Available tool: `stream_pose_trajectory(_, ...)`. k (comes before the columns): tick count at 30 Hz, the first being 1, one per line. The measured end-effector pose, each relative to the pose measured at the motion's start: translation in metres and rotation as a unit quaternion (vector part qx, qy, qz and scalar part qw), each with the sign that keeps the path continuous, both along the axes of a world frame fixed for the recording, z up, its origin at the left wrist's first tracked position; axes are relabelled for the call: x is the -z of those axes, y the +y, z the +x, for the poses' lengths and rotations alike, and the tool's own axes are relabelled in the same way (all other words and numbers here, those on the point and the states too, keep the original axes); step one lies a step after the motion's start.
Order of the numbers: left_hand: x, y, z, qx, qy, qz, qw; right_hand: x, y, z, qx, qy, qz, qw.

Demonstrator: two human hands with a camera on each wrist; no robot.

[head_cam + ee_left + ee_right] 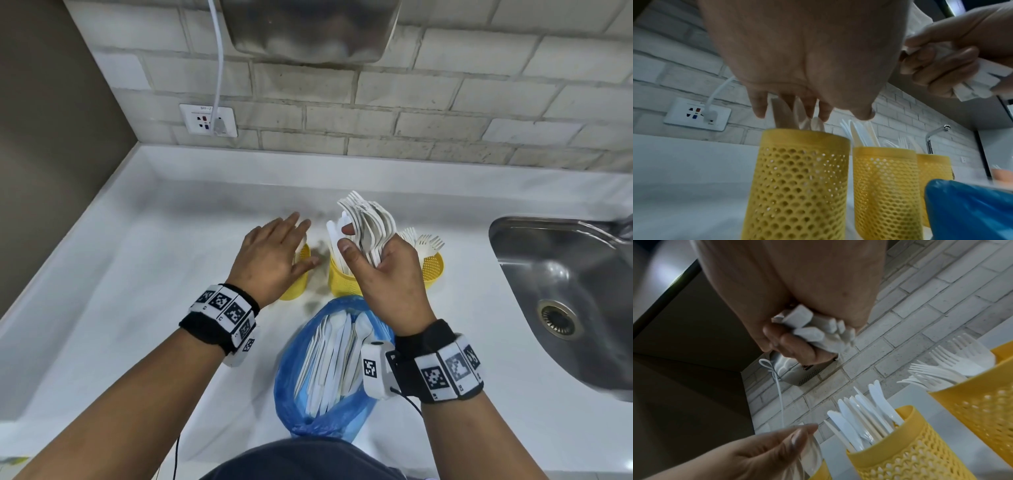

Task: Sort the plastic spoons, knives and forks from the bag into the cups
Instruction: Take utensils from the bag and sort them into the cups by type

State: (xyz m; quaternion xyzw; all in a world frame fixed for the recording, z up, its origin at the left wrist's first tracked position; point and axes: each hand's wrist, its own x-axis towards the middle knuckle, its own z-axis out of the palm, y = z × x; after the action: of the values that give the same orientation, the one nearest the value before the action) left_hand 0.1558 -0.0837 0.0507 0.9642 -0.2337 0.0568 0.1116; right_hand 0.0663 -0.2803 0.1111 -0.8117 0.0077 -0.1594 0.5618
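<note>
Fork bundle (368, 229) upright, tines up

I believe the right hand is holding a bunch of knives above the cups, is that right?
Not quite: the right hand holds a bunch of forks, not knives, above the cups. The head view shows their tines.

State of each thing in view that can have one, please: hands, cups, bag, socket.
Left hand: open over the left cup.
Right hand: grip on a bundle of forks.
Middle cup: holds knives.
Right cup: holds forks.
Blue bag: open, cutlery inside.
Wall socket: plug in.
</note>
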Motion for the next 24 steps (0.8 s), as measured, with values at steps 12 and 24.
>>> stream_pose_trajectory(12,-0.001,0.003,0.0,-0.074,0.097,-0.161,0.979,-0.001,-0.009,-0.006,0.009,0.002,0.116,0.993)
stream_pose_trajectory(24,-0.021,-0.012,-0.029,-0.126,0.024,-0.282,0.951,-0.009,-0.008,-0.007,-0.006,-0.009,0.216,0.976)
